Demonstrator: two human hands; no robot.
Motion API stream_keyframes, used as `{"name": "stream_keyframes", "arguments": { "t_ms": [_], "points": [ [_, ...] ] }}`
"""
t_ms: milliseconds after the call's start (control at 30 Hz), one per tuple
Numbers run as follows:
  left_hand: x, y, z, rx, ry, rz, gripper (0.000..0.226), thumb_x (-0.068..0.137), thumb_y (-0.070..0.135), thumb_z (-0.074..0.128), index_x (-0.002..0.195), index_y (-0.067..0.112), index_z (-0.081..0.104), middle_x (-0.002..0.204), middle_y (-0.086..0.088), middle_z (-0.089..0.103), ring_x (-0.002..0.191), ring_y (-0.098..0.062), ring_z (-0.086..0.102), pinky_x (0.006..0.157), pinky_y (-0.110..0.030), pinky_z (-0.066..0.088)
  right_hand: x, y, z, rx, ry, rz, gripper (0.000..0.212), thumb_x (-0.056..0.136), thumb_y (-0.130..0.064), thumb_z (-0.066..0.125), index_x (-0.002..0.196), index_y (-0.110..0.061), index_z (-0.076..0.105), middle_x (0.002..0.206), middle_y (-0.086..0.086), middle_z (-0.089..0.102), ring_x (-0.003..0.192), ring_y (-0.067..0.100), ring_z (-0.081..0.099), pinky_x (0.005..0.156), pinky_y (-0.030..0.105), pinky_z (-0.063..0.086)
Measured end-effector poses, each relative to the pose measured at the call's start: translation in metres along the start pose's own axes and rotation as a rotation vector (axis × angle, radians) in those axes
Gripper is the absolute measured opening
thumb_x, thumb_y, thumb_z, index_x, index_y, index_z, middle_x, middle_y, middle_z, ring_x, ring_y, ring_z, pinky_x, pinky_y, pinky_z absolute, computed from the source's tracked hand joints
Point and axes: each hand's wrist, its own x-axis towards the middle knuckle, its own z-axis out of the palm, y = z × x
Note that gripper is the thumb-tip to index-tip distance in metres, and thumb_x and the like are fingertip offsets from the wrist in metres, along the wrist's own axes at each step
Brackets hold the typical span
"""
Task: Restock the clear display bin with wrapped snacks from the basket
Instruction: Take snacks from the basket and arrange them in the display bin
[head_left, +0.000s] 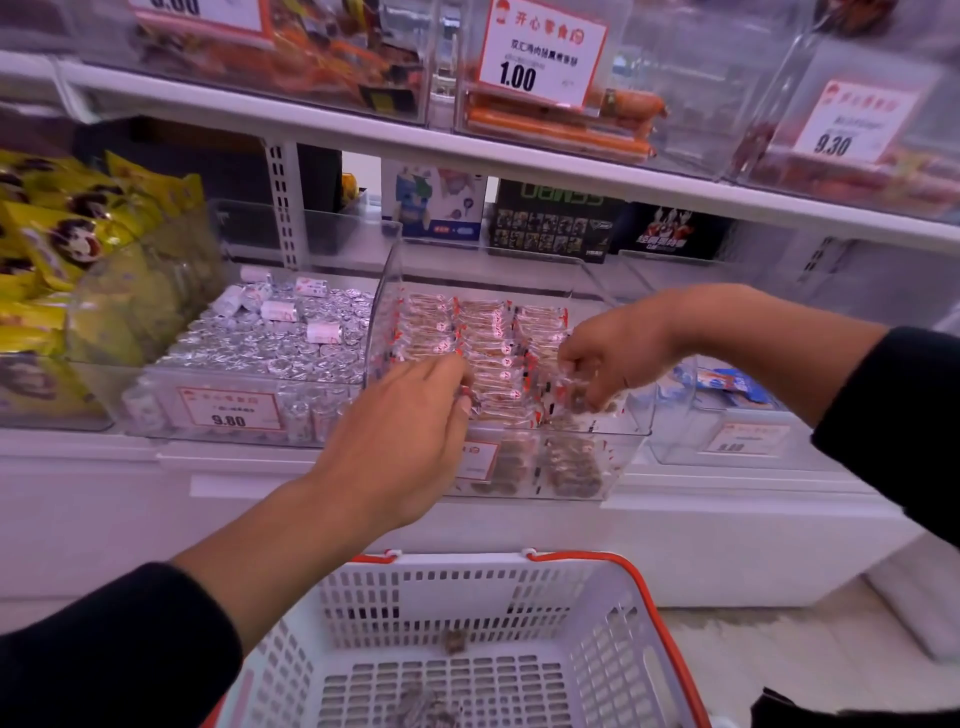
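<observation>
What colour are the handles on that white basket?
The basket's handles are red-orange, seen in the head view.

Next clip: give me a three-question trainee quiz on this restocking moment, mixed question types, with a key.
1. True or false: both hands are over the clear display bin of wrapped snacks.
2. What fills the bin directly left of it? A) silver foil-wrapped pieces B) orange sausages C) blue boxes
3. Fill in: the white basket below has ___ handles.

Key:
1. True: the left hand and the right hand both reach into it, the right pinching wrapped snacks.
2. A, the silver foil-wrapped pieces.
3. Red.
</observation>
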Motion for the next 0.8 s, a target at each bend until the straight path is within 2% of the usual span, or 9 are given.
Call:
{"name": "stream_keyframes", "arguments": {
  "t_ms": [133,233,333,433,500,567,667,733,800],
  "points": [
    [-0.002,0.002,0.000,0.006,-0.006,-0.008,0.009,0.101,0.028,0.043,0.104,0.024,0.050,0.098,0.006,0.058,0.092,-0.019,0.049,0.076,-0.038,0.042,0.012,-0.001,0.013,-0.183,0.178,-0.005,0.026,0.081,-0.031,0.075,0.090,-0.022,0.051,0.088,-0.005,0.056,0.084,0.019,0.054,0.069,0.028,0.039],
    [-0.003,0.004,0.001,0.002,-0.001,-0.009,0.009,0.100,0.029,0.044,0.104,0.025,0.051,0.096,0.010,0.055,0.090,-0.014,0.045,0.073,-0.033,0.036,0.021,-0.002,0.024,-0.231,0.309,0.028,0.030,0.080,-0.036,0.075,0.087,-0.020,0.051,0.077,-0.006,0.049,0.082,0.021,0.052,0.068,0.028,0.036],
    [-0.004,0.004,0.001,0.005,-0.009,-0.006,0.009,0.100,0.030,0.045,0.104,0.025,0.051,0.096,0.010,0.056,0.090,-0.014,0.047,0.073,-0.033,0.037,0.029,-0.004,0.032,-0.221,0.295,0.077,0.028,0.080,-0.036,0.075,0.088,-0.016,0.056,0.075,-0.006,0.051,0.082,0.021,0.055,0.065,0.028,0.038],
    [-0.004,0.004,0.001,0.010,-0.008,0.001,0.010,0.101,0.030,0.044,0.104,0.024,0.052,0.099,0.007,0.060,0.091,-0.017,0.050,0.076,-0.037,0.043,0.034,-0.004,0.034,-0.209,0.258,0.093,0.028,0.078,-0.029,0.077,0.094,-0.011,0.063,0.087,0.001,0.063,0.083,0.020,0.059,0.066,0.028,0.041],
    [-0.003,0.004,0.002,0.011,-0.005,0.001,0.010,0.101,0.030,0.044,0.104,0.024,0.052,0.098,0.007,0.060,0.090,-0.017,0.050,0.075,-0.037,0.043,0.033,-0.002,0.034,-0.167,0.291,0.097,0.033,0.076,-0.027,0.080,0.099,-0.013,0.059,0.094,0.001,0.064,0.085,0.020,0.057,0.069,0.028,0.041],
    [-0.003,0.003,0.003,0.014,-0.002,-0.002,0.010,0.101,0.031,0.044,0.104,0.025,0.051,0.096,0.009,0.058,0.089,-0.016,0.049,0.073,-0.035,0.041,0.029,-0.004,0.036,-0.128,0.355,0.074,0.047,0.073,-0.024,0.083,0.108,-0.017,0.051,0.106,0.004,0.061,0.090,0.021,0.053,0.075,0.030,0.044],
    [-0.001,0.002,0.004,0.018,0.006,-0.010,0.011,0.100,0.031,0.044,0.105,0.025,0.052,0.098,0.008,0.058,0.090,-0.016,0.049,0.075,-0.036,0.041,0.022,-0.005,0.039,-0.194,0.422,0.078,0.081,0.073,-0.026,0.085,0.139,-0.014,0.039,0.132,0.009,0.051,0.117,0.029,0.051,0.094,0.038,0.046],
    [-0.001,0.003,0.004,0.028,0.006,-0.013,0.012,0.100,0.032,0.044,0.105,0.024,0.052,0.101,0.007,0.060,0.092,-0.018,0.050,0.078,-0.038,0.043,0.020,-0.003,0.038,-0.362,0.368,0.137,0.087,0.077,-0.036,0.080,0.147,-0.013,0.034,0.145,0.008,0.043,0.133,0.031,0.042,0.108,0.043,0.041],
    [-0.002,0.004,0.005,0.049,0.000,-0.010,0.013,0.101,0.032,0.043,0.105,0.024,0.052,0.102,0.006,0.060,0.093,-0.019,0.051,0.080,-0.040,0.044,0.021,-0.002,0.036,-0.544,0.216,0.230,0.088,0.082,-0.051,0.070,0.152,-0.016,0.029,0.158,0.007,0.030,0.146,0.031,0.025,0.119,0.051,0.022]
  ]
}}
